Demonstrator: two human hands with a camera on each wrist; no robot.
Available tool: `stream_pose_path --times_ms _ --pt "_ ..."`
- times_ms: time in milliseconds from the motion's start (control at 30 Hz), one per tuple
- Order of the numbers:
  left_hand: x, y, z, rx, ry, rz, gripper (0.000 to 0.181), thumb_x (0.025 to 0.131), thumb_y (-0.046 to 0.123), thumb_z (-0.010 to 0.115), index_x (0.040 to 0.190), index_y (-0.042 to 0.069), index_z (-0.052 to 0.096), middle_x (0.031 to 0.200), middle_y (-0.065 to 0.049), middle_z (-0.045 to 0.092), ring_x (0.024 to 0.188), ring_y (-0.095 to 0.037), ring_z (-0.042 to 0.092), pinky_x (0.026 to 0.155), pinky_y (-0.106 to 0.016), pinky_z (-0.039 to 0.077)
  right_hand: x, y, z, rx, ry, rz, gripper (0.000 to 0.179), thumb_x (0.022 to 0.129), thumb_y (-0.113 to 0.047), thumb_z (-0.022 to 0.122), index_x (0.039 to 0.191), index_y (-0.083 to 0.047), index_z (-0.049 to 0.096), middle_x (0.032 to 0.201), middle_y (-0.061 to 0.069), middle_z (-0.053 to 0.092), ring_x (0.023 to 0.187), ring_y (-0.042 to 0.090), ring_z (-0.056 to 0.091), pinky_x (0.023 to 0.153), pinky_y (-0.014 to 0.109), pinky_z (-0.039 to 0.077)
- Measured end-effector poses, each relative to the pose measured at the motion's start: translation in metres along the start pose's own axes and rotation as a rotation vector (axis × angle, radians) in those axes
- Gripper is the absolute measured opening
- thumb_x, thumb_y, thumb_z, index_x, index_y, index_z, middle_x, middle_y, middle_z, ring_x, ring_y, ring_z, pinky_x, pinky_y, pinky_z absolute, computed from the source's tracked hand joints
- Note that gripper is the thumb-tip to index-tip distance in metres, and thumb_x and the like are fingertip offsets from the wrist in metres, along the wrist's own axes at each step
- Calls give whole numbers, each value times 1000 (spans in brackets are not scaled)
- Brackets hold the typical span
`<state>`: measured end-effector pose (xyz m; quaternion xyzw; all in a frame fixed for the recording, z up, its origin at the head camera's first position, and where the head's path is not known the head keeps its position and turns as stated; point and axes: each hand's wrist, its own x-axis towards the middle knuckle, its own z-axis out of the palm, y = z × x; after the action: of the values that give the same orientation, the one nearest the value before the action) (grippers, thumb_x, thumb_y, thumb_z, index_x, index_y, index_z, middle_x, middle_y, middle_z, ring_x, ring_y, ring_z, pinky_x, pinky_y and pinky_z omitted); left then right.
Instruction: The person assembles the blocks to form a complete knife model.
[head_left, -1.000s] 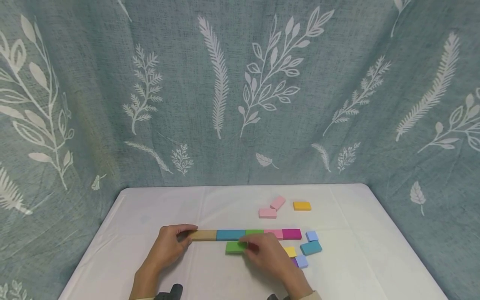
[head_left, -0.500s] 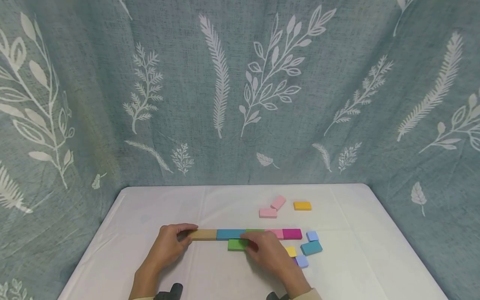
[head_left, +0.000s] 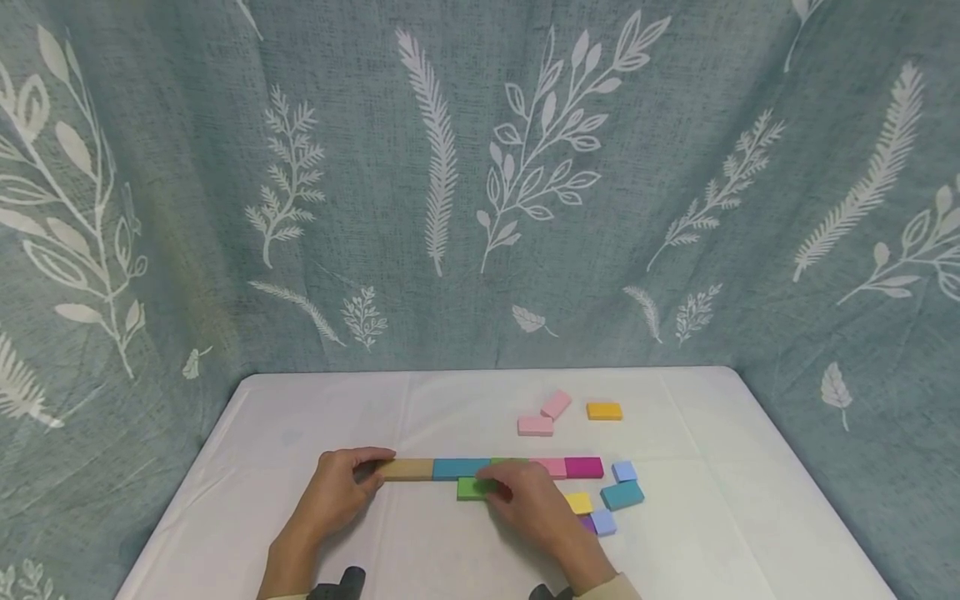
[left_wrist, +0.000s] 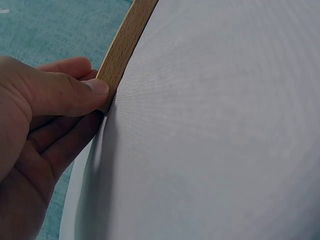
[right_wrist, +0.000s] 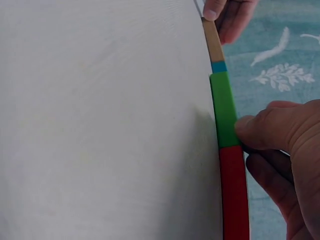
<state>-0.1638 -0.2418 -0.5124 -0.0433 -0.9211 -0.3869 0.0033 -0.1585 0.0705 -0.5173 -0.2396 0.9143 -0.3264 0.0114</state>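
A row of flat coloured blocks lies across the white table. From left to right come a tan wooden block (head_left: 408,470), a teal block (head_left: 461,469), a green one (head_left: 510,461), a pink one (head_left: 551,468) and a magenta one (head_left: 584,467). My left hand (head_left: 337,492) pinches the tan block's left end. In front of the row, against it, lies a second green block (head_left: 470,489); my right hand (head_left: 536,508) holds it between thumb and fingers and covers its right part. A red block (right_wrist: 234,195) adjoins that green block in the right wrist view.
Right of my right hand lie yellow (head_left: 578,503), purple (head_left: 587,523), periwinkle (head_left: 603,522), teal (head_left: 622,496) and light blue (head_left: 624,472) blocks. Farther back are two pale pink blocks (head_left: 535,426) and an orange-yellow one (head_left: 604,411). A leaf-patterned curtain (head_left: 465,183) hangs behind the table.
My right hand has slid the front green block slightly away from me and rightward, up against the row. The left hand stays at the tan block's end.
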Motion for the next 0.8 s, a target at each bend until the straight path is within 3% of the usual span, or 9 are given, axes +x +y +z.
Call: stream_pose_path --times_ms 300,433,600,800 --pt "2 -1 2 1 1 4 34 91 -4 80 122 11 82 125 -10 82 128 -37 74 115 -59 56 -5 8 -11 59 -7 33 30 99 -18 83 129 -24 81 124 -13 80 106 5 69 104 35 65" --pt "2 -2 2 3 -1 6 34 91 -4 80 122 11 82 124 -10 82 127 -37 74 115 -60 56 -13 20 -28 112 -8 48 33 99 -20 83 131 -22 80 129 -12 80 113 6 72 104 38 65" --pt "2 -3 1 4 -3 4 34 91 -4 80 122 11 82 124 -10 82 127 -38 74 115 -60 56 -31 43 -55 223 36 59 32 97 -13 84 128 -16 81 126 -3 82 115 17 79 100 38 67" --pt "0 -3 1 1 -7 -2 34 91 -4 81 122 11 82 124 -10 82 128 -38 74 115 -60 56 -58 74 -84 219 136 210 31 94 -11 86 124 -20 81 119 -6 83 113 14 79 100 33 67"
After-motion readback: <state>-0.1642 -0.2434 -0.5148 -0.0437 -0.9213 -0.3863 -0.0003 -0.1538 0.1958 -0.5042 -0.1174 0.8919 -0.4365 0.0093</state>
